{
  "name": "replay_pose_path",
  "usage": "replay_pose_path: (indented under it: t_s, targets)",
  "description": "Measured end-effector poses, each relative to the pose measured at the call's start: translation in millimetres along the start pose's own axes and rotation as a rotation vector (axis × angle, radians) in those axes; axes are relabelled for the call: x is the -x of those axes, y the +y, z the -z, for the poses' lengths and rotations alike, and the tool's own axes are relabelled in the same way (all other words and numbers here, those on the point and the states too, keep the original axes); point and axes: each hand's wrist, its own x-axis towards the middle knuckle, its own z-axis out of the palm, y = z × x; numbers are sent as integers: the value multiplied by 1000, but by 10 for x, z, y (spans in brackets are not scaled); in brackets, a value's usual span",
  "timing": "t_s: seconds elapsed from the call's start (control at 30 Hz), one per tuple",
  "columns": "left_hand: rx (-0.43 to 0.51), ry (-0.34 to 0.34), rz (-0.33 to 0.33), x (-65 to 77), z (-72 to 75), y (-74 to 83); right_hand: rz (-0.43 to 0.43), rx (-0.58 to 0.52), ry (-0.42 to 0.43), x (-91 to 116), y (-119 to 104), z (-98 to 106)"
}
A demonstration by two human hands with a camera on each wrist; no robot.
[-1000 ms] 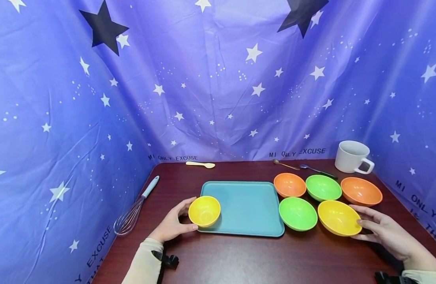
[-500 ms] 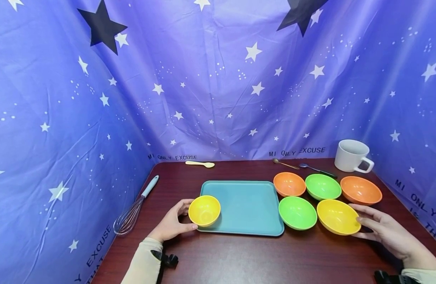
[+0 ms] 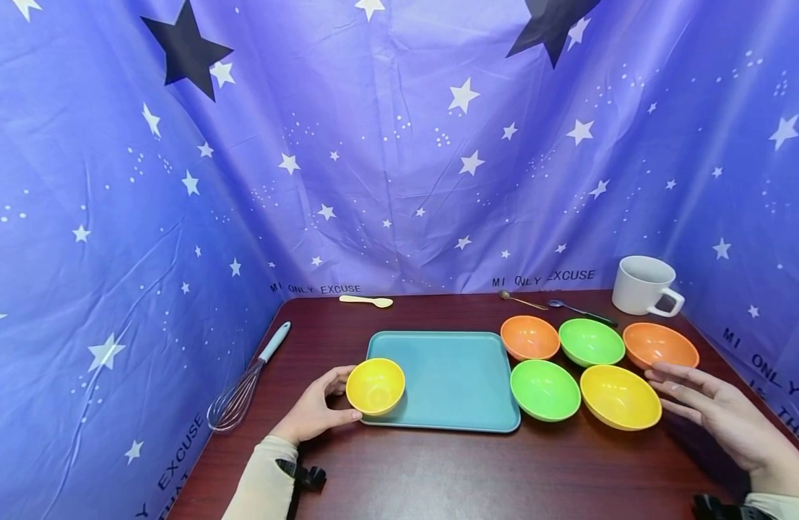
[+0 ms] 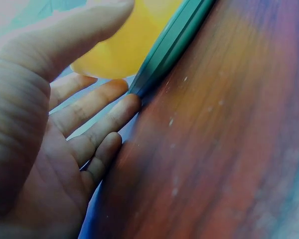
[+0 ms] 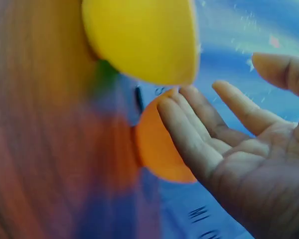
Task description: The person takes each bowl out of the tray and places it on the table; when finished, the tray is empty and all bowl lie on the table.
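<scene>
In the head view my left hand holds a small yellow bowl by its left side, thumb in front and fingers behind. That bowl stands upright over the left end of a teal rectangular tray. The left wrist view has the thumb across the yellow bowl beside the tray's rim. My right hand, fingers extended and apart, is just right of a larger yellow bowl. Its fingertips overlap the lower edge of an orange bowl. Nothing is between its fingers in the right wrist view.
Left of the larger yellow bowl are two green bowls and a smaller orange bowl. Behind stand a white mug and two small spoons. A cream spoon lies at the back; a whisk lies left.
My right hand has let go of the larger yellow bowl and moved slightly right and back, fingers spreading. The left hand and its bowl have stayed in place.
</scene>
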Motion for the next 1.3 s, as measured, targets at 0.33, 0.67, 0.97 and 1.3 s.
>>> replay_pose_path:
  t_s: [0.33,0.67,0.97,1.3]
  targets:
    - [-42,-11,73,4,54,58,82,259,21,-188,-431,-261]
    - [-59,-66,101,-16,30,15,145,423,-18,-568,-744,-655]
    - [-51,-73,132,15,36,42,43,381,-80,-862,-820,-1123]
    - [-54,-77,140,14,32,41,21,237,-137,-1168,-715,-1617]
